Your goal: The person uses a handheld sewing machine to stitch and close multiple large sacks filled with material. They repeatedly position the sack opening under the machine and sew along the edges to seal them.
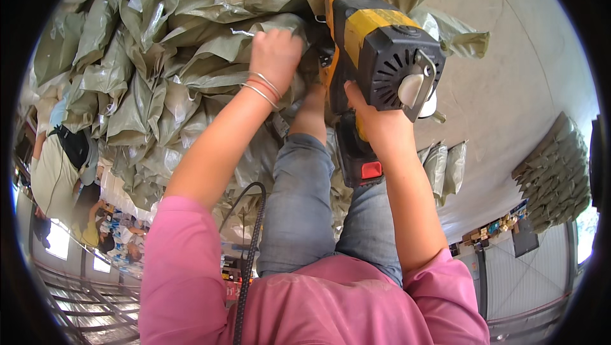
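My right hand (384, 130) is wrapped around the handle of a yellow and black cordless portable bag-closing sewing machine (382, 34). Its battery pack (358, 154) with a red latch sits below the handle, and a white thread cone (413, 92) is at its rear end. The front of the machine reaches the top edge of the view. Left of it, my left hand (277, 56) is clenched on the upper edge of a grey-green woven sack (224, 49); the fingertips are hidden. A short white thread end (242, 33) lies beside that hand.
Many filled woven sacks (129, 101) crowd around my legs on the left and ahead. A few sacks (446, 166) stand on the concrete floor (506, 92) at right, with a tall sack stack (553, 173) farther off. Other people (57, 163) are at the far left.
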A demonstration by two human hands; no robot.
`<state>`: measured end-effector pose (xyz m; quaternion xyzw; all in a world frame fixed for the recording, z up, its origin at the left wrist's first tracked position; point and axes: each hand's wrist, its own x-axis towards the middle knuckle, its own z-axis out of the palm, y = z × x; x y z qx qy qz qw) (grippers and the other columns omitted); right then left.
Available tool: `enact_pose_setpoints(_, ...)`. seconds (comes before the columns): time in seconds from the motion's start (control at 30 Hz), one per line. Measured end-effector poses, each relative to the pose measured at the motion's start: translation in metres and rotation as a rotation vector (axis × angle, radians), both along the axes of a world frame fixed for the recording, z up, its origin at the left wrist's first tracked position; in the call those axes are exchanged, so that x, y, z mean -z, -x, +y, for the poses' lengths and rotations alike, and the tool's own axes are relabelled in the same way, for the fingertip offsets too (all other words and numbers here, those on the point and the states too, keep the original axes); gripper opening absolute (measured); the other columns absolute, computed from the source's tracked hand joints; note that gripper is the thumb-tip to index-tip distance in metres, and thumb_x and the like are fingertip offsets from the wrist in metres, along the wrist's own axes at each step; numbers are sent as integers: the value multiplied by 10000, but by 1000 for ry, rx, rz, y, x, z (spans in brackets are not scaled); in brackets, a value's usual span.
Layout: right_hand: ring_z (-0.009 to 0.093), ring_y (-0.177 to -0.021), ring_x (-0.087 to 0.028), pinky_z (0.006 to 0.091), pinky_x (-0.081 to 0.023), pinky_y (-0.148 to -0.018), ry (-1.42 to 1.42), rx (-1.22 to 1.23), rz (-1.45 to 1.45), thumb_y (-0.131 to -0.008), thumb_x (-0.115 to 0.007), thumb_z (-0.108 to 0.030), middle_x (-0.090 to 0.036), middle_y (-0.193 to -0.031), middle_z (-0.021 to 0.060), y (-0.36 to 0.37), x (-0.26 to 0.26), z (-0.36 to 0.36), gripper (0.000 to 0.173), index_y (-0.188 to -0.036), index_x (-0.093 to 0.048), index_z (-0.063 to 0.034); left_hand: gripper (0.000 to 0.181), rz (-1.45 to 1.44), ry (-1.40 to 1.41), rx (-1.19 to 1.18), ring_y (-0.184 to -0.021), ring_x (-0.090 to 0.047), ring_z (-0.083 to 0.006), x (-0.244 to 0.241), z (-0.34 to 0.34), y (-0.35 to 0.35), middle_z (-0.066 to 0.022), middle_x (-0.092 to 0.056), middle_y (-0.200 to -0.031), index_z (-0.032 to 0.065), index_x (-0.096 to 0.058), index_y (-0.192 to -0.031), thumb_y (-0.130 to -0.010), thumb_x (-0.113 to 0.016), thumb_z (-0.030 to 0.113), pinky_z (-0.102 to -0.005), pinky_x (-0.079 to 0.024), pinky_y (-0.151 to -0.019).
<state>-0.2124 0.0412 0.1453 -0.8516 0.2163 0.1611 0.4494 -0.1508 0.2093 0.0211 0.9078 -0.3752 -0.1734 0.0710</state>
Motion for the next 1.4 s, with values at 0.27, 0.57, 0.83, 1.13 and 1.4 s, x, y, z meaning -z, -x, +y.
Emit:
enact_pose_setpoints(0.27, 133, -586, -568, 284, -449, -567, -166, 232, 115, -768, -628, -141, -600, -659, 51, -18, 5, 14, 175, -805, -599, 28, 48, 69, 326, 103, -804, -511, -130, 5, 7, -9, 38, -515, -699, 172, -582, -678, -652, -566, 134, -344, -360, -839)
enact_pose_setpoints(0.57, 130, -573, -580, 268, -449, -544, -74, 181, 58, -742, -601, -59, -600, -678, 54, -16, 32, 29, 128, -839, -587, 24, 62, 111, 375, 109, -825, -517, -132, 6, 4, -10, 41, -553, -747, 148, -577, -681, -625, -604, 149, -328, -361, -836)
enact_pose_setpoints(0.83, 163, -545, -527, 272, -413, -525, -405, 679, 296, -734, -564, 18, -530, -652, 64, -20, 24, 22, 92, -811, -525, -16, 522, 176, 332, -8, -1025, -506, -241, -16, 53, -45, -66, -555, -1101, 78, -523, -1139, -695, -686, 300, -376, -342, -915)
enact_pose_setpoints(1.13, 168, -570, -534, 278, -416, -532, -519, 731, 310, -730, -568, 10, -530, -651, 64, -28, 28, 32, 86, -801, -527, -17, 268, 104, 36, 49, -862, -538, -182, 2, 160, -55, 8, -570, -830, 138, -611, -881, -626, -671, 85, -345, -385, -836)
enact_pose_setpoints(1.4, 162, -571, -528, 277, -418, -539, -460, 584, 342, -723, -563, 25, -532, -650, 68, -33, 31, 56, 84, -792, -530, -9, 225, 47, 146, -116, -861, -537, -181, -4, 164, -46, 10, -578, -851, 129, -605, -856, -645, -677, 102, -341, -389, -819)
